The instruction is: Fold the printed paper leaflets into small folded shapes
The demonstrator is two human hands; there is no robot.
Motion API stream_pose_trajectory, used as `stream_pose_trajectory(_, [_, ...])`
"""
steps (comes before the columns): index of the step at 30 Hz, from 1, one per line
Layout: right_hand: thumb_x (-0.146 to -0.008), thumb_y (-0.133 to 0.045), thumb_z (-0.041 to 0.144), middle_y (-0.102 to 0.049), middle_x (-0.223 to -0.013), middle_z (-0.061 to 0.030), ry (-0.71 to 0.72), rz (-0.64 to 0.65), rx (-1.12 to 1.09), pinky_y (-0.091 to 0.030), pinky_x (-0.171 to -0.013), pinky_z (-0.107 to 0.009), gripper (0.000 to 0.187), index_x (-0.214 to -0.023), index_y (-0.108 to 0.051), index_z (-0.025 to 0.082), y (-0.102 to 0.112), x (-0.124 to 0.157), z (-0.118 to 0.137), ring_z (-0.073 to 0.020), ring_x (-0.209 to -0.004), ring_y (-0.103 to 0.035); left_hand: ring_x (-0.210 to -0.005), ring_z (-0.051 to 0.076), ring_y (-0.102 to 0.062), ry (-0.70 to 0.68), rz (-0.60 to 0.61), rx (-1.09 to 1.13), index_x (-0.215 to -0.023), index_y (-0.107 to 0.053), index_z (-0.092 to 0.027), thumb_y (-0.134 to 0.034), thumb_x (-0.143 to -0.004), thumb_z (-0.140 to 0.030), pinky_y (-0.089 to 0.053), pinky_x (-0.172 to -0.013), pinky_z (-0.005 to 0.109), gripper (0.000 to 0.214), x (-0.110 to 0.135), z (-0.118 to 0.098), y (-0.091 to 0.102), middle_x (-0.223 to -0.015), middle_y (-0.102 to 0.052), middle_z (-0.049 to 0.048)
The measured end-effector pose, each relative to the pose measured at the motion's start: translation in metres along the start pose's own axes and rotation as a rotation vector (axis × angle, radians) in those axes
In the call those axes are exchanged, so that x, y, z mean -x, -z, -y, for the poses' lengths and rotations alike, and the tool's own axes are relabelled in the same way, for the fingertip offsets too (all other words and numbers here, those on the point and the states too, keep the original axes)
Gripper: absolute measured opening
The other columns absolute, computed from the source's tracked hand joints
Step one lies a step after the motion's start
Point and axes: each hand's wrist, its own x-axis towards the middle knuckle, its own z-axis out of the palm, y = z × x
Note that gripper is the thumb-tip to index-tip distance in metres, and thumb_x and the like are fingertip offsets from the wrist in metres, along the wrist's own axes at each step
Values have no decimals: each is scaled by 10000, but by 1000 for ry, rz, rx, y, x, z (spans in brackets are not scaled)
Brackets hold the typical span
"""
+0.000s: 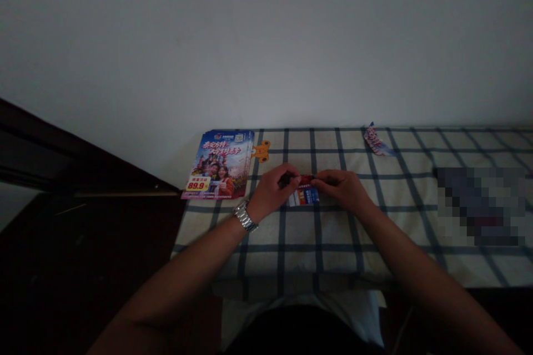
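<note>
My left hand [272,191] and my right hand [343,188] meet over a small folded paper leaflet [303,195] on the checked tablecloth [333,233]. Both hands pinch the leaflet's top edge, fingers closed on it. The leaflet is red and blue with white parts and lies mostly flat under my fingers. A metal watch [245,216] sits on my left wrist.
A stack of colourful flyers [219,165] lies at the table's far left corner, beside an orange print on the cloth. A folded paper piece [377,141] rests near the wall at the back. A blurred patch [481,205] covers the right side. Dark furniture stands left.
</note>
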Motion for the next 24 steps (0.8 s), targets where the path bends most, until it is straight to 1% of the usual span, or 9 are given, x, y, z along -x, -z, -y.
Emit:
stream_pose_trajectory(5, [-896, -694, 468, -793, -862, -42, 19, -6, 23, -582, -644, -311, 262, -948, -777, 225, 0, 0, 2, -212, -734, -737, -821, 158, -648, -2, -15, -6, -986, -636, -207, -562, -988, -411, -494, -740, 273, 218, -1, 2, 0, -903, -687, 9])
stream_pose_trajectory(9, [-886, -714, 436, -797, -937, -49, 19, -24, -27, -623, -768, -356, 307, -1120, -737, 239, -1, -1, 2, -226, -832, -758, -824, 162, -657, 14, -39, -8, -1003, -628, -209, -558, -993, -429, -507, -745, 282, 231, -1, 4, 1, -915, -691, 12])
stream_pose_trajectory(11, [-883, -718, 409, -795, -953, -48, 19, -26, -31, -628, -809, -368, 321, -1158, -721, 244, -1, -1, 1, -228, -867, -761, -840, 167, -665, 18, -39, -11, -1021, -625, -214, -558, -994, -433, -519, -764, 290, 231, -2, 5, 1, -936, -699, 16])
stream_pose_trajectory(14, [-891, -705, 383, -789, -954, -45, 28, -24, 4, -626, -789, -358, 305, -1162, -717, 244, -1, -2, 0, -224, -864, -757, -895, 178, -671, 10, -30, -59, -1062, -627, -223, -554, -1000, -408, -530, -825, 313, 209, -2, 5, 0, -985, -705, 23])
stream_pose_trajectory(17, [-908, -683, 359, -776, -935, -32, 59, -35, 64, -609, -751, -340, 320, -1210, -694, 255, 0, -3, -1, -212, -835, -739, -961, 193, -652, -33, -51, -157, -1119, -633, -223, -574, -991, -352, -525, -879, 341, 191, -2, 6, 0, -1058, -682, 43])
stream_pose_trajectory(20, [-922, -662, 315, -762, -928, -28, 97, -47, 150, -582, -730, -332, 345, -1261, -666, 253, 2, -4, -2, -202, -799, -710, -1078, 221, -610, -100, -71, -255, -1191, -634, -228, -606, -968, -292, -502, -977, 382, 234, -2, 7, 1, -1144, -637, 67])
stream_pose_trajectory(22, [-922, -661, 292, -755, -936, -34, 122, -56, 221, -566, -744, -342, 346, -1264, -665, 243, 3, -5, -3, -208, -804, -699, -1146, 239, -577, -132, -80, -311, -1226, -632, -235, -626, -955, -282, -475, -1036, 411, 275, -3, 8, 3, -1188, -615, 75])
stream_pose_trajectory(24, [-923, -663, 280, -750, -955, -45, 146, -55, 279, -557, -778, -360, 334, -1254, -671, 235, 3, -6, -5, -222, -838, -696, -1184, 253, -553, -161, -75, -362, -1252, -627, -242, -644, -945, -287, -457, -1056, 428, 310, -3, 9, 5, -1213, -603, 77])
